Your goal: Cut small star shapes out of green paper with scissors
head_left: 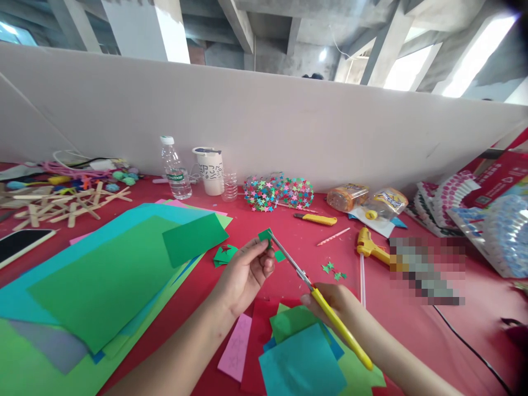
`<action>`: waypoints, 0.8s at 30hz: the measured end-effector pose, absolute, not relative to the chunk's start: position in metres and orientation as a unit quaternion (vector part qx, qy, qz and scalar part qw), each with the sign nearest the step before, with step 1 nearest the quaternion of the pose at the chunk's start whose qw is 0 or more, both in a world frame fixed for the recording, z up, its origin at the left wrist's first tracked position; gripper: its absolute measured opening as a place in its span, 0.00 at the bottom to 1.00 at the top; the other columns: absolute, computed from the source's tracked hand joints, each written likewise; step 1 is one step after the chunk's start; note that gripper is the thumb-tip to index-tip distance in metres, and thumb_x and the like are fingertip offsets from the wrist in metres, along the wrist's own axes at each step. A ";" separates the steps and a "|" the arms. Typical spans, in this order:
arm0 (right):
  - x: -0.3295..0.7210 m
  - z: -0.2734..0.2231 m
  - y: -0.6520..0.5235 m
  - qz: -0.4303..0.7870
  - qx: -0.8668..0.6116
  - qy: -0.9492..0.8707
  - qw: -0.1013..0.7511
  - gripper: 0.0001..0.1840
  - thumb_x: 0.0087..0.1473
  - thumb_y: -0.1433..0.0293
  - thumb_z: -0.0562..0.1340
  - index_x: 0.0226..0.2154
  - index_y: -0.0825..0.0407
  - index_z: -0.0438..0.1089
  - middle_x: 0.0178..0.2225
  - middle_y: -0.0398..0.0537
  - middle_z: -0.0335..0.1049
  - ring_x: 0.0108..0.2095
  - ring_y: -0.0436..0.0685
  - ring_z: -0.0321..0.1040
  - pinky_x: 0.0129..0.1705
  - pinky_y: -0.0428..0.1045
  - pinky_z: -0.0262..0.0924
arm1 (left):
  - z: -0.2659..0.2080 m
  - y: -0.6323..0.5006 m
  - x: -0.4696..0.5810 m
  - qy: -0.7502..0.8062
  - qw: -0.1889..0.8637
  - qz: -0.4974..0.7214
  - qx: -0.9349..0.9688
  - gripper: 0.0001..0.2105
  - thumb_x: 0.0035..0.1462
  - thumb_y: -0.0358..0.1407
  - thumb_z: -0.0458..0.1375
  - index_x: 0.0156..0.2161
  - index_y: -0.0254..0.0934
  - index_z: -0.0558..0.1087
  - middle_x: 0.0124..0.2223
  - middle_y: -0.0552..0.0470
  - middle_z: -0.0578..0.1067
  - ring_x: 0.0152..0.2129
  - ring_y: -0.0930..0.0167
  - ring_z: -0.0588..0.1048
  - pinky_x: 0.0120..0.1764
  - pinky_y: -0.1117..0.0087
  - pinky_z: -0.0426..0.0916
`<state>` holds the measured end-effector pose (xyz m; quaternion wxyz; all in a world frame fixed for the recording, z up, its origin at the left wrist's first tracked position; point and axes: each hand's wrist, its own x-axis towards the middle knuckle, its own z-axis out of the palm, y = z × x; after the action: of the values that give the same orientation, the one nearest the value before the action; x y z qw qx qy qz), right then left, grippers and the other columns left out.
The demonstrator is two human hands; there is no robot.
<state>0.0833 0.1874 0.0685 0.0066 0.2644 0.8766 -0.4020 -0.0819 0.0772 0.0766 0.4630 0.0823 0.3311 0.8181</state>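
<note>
Between thumb and fingers, my left hand [251, 269] pinches a small piece of green paper [264, 235]. My right hand [332, 302] grips yellow-handled scissors [330, 316], whose blade tips meet the edge of that piece. How far apart the blades are is hard to make out. Beneath and beside my left hand lie green paper scraps [225, 256], one with a star-shaped hole. Several small green stars [334, 271] rest on the red table to the right. Near my wrists sit a teal paper square [303, 363], other coloured sheets and a pink strip [235, 347] with drawn outlines.
Large coloured sheets [103, 275] cover the left side. At the back stand a water bottle [175, 170], a white cup [212, 173] and star-covered bottles [264, 193]. A yellow utility knife [317, 219] and a yellow glue gun [373, 247] lie to the right.
</note>
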 end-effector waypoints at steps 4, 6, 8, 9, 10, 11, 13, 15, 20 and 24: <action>0.083 0.076 0.184 -0.453 0.254 0.855 0.010 0.23 0.54 0.53 0.55 0.18 0.52 0.54 0.18 0.36 0.45 0.20 0.46 0.44 0.21 0.44 0.39 | 0.079 0.077 -0.078 0.383 0.390 0.825 0.141 0.03 0.51 0.28 0.60 0.30 0.34 0.70 0.24 0.54 0.74 0.20 0.79 0.71 0.24 0.80 0.66; 0.083 0.082 0.181 -0.485 0.249 0.838 0.020 0.23 0.55 0.53 0.55 0.18 0.51 0.54 0.17 0.35 0.46 0.18 0.46 0.45 0.20 0.44 0.39 | 0.081 0.077 -0.076 0.411 0.357 0.821 0.172 0.03 0.52 0.30 0.60 0.30 0.35 0.69 0.25 0.55 0.74 0.21 0.77 0.72 0.25 0.78 0.67; 0.084 0.086 0.180 -0.512 0.241 0.823 0.034 0.23 0.56 0.53 0.54 0.19 0.51 0.54 0.15 0.34 0.46 0.16 0.45 0.46 0.18 0.43 0.39 | 0.082 0.076 -0.075 0.436 0.331 0.814 0.193 0.04 0.53 0.31 0.59 0.29 0.36 0.68 0.25 0.55 0.74 0.22 0.77 0.72 0.25 0.77 0.67; 0.084 0.087 0.179 -0.523 0.238 0.818 0.040 0.23 0.56 0.53 0.53 0.20 0.51 0.54 0.14 0.34 0.46 0.15 0.45 0.46 0.17 0.43 0.39 | 0.082 0.076 -0.075 0.447 0.320 0.811 0.201 0.04 0.53 0.32 0.59 0.29 0.36 0.68 0.25 0.55 0.73 0.22 0.76 0.72 0.26 0.77 0.67; 0.084 0.087 0.179 -0.530 0.234 0.814 0.045 0.23 0.56 0.52 0.53 0.20 0.51 0.54 0.14 0.33 0.46 0.14 0.44 0.47 0.16 0.43 0.39 | 0.083 0.075 -0.075 0.458 0.312 0.806 0.207 0.05 0.54 0.33 0.58 0.29 0.36 0.68 0.25 0.56 0.73 0.22 0.76 0.71 0.26 0.76 0.66; 0.085 0.087 0.180 -0.533 0.230 0.813 0.047 0.23 0.56 0.51 0.52 0.21 0.51 0.55 0.13 0.33 0.46 0.13 0.44 0.47 0.16 0.42 0.39 | 0.083 0.075 -0.076 0.470 0.305 0.801 0.213 0.05 0.54 0.33 0.58 0.29 0.36 0.67 0.24 0.56 0.73 0.22 0.76 0.71 0.26 0.76 0.66; 0.087 0.085 0.181 -0.534 0.221 0.814 0.052 0.24 0.56 0.49 0.51 0.21 0.51 0.55 0.13 0.32 0.46 0.12 0.44 0.48 0.15 0.42 0.40 | 0.083 0.074 -0.078 0.493 0.293 0.787 0.226 0.06 0.54 0.34 0.57 0.28 0.36 0.67 0.24 0.56 0.73 0.21 0.76 0.71 0.26 0.75 0.65; 0.089 0.082 0.184 -0.527 0.216 0.820 0.053 0.26 0.55 0.46 0.50 0.22 0.51 0.56 0.12 0.32 0.46 0.12 0.44 0.47 0.14 0.42 0.40 | 0.085 0.073 -0.081 0.516 0.283 0.770 0.246 0.06 0.55 0.35 0.57 0.28 0.36 0.67 0.24 0.56 0.73 0.20 0.76 0.70 0.26 0.75 0.65; 0.093 0.087 0.186 -0.487 0.209 0.847 0.041 0.30 0.52 0.42 0.49 0.22 0.51 0.57 0.14 0.34 0.49 0.14 0.44 0.49 0.15 0.42 0.42 | 0.091 0.068 -0.091 0.550 0.282 0.722 0.312 0.06 0.54 0.35 0.56 0.28 0.36 0.67 0.22 0.56 0.71 0.19 0.75 0.70 0.24 0.75 0.63; 0.093 0.095 0.185 -0.476 0.193 0.857 0.045 0.32 0.50 0.39 0.47 0.22 0.51 0.57 0.16 0.35 0.50 0.16 0.45 0.50 0.16 0.43 0.44 | 0.094 0.065 -0.095 0.561 0.276 0.698 0.350 0.07 0.54 0.36 0.55 0.28 0.36 0.68 0.22 0.55 0.71 0.19 0.75 0.70 0.25 0.74 0.64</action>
<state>0.0934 0.1850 0.0948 0.0449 0.1934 0.8567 -0.4761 -0.0947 0.0655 0.0944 0.2762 0.3496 0.5612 0.6976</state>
